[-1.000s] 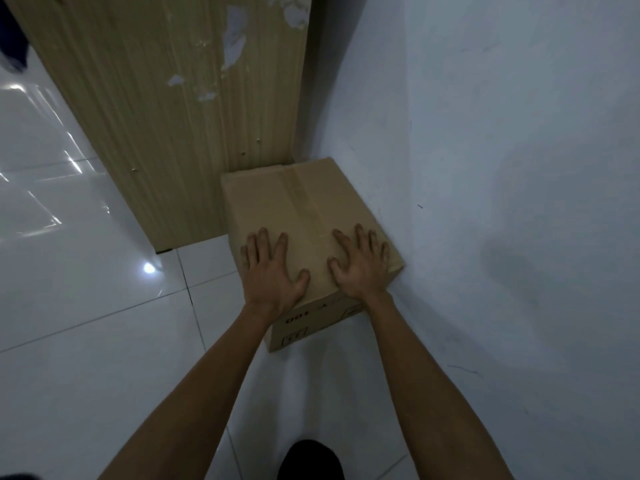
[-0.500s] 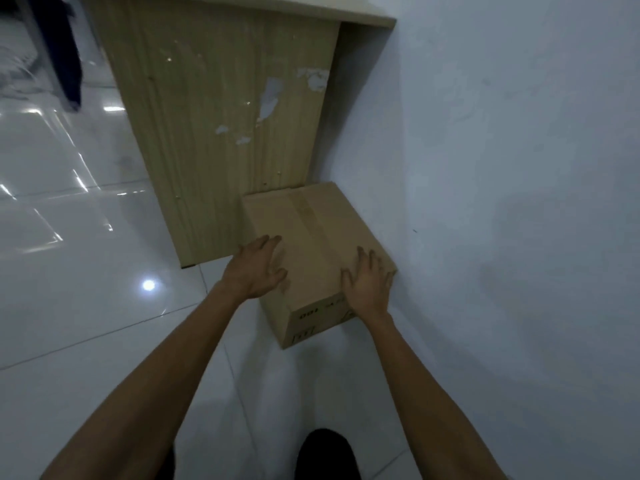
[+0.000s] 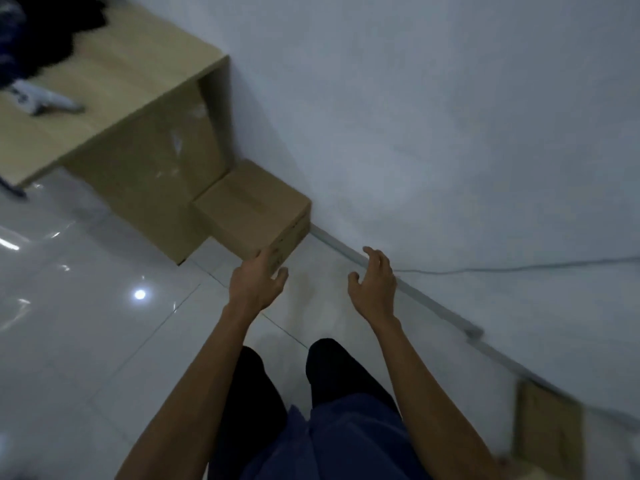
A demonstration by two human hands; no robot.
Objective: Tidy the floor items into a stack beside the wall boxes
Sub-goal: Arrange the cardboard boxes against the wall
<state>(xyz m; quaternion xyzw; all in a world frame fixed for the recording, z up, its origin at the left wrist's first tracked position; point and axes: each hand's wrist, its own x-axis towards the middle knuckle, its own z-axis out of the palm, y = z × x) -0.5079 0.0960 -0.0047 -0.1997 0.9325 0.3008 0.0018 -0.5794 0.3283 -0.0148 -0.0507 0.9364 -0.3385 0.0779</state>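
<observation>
A pale wall (image 3: pixel 450 116) is seen across the upper and right part of the view, and a glossy white tiled floor (image 3: pixel 86 341) across the lower left, with a bright light spot reflected on it. A light wooden desk (image 3: pixel 114 98) is placed at the upper left, its end panel set against the wall.

The person's 2 bare forearms are stretched forward from the bottom edge. Below them, 2 legs in dark trousers (image 3: pixel 339 372) and the hem of a blue garment (image 3: pixel 346 441) are seen.

1 closed cardboard box (image 3: pixel 249 209), taped along its top, is set on the floor in the corner formed by the desk's end panel and the wall, and appears pressed against both. A grey cable trunking (image 3: pixel 433 306) is run along the foot of the wall. A blurred flat piece of cardboard (image 3: pixel 550 431) is leaned at the wall near the lower right edge.

The left hand (image 3: pixel 258 285) is held just before the box's near corner, its fingers relaxed and gripping nothing; whether the fingertips touch the box cannot be told. The right hand (image 3: pixel 375 285) is held over the floor beside the trunking, apart from the box, fingers spread and loosely bent, with nothing held.

A dark heap of cloth (image 3: pixel 41 32) and a small grey object (image 3: pixel 45 100), too blurred to be named, are seen on the desk top. A thin cable (image 3: pixel 519 269) is run along the wall.
</observation>
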